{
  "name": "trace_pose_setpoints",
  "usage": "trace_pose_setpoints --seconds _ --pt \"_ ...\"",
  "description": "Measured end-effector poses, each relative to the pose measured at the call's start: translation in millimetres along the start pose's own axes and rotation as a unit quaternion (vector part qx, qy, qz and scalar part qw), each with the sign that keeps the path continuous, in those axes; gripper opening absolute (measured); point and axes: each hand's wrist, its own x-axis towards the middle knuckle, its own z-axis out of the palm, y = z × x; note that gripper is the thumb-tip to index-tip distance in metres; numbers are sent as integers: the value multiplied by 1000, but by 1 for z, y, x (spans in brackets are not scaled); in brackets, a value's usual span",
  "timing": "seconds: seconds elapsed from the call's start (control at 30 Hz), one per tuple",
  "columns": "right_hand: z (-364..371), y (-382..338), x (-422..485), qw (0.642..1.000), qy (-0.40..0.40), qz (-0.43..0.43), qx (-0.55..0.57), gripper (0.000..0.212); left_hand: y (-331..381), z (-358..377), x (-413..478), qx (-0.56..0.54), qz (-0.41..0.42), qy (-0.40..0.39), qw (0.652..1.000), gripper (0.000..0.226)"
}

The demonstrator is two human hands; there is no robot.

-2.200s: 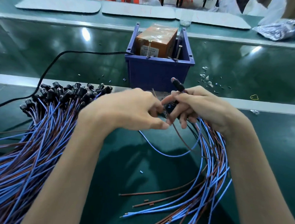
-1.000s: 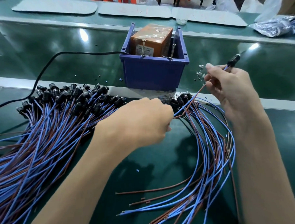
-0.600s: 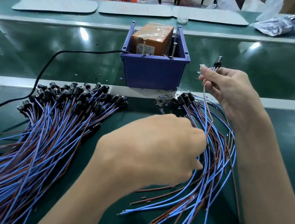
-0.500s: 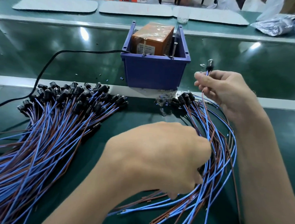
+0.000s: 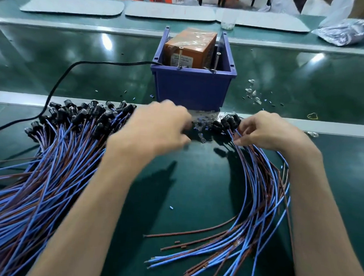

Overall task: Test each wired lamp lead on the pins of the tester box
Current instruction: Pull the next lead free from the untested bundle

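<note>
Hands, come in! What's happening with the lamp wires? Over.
Right hand pinching wires in the right bunch. Left hand blurred, grip unclear. No wire on the tester pins yet. Nothing blocking the box.

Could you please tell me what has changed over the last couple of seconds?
The right hand dropped from beside the blue bin to the right bundle, now pinching leads near its lamp heads. The left hand moved forward, off the wires, towards the bin. Left pile, tester box unchanged.
</note>
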Motion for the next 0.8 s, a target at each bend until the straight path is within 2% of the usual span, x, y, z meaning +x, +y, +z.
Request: trace_pose_setpoints --seconds 0.1,0.27,0.5,0.8 --pt "-1 1 -1 1000 -12 -4 1 11 -36 -2 6 -39 -133 37 990 33" --pt "-1 -1 -1 999 -38 -11 3 21 -61 8 4 -48 -244 -11 968 41" --pt "-3 3 0 999 -15 -28 29 22 -67 14 9 -63 -279 8 958 43" --pt "-2 6 3 998 -18 -38 45 26 -69 15 8 -66 -283 11 957 30"
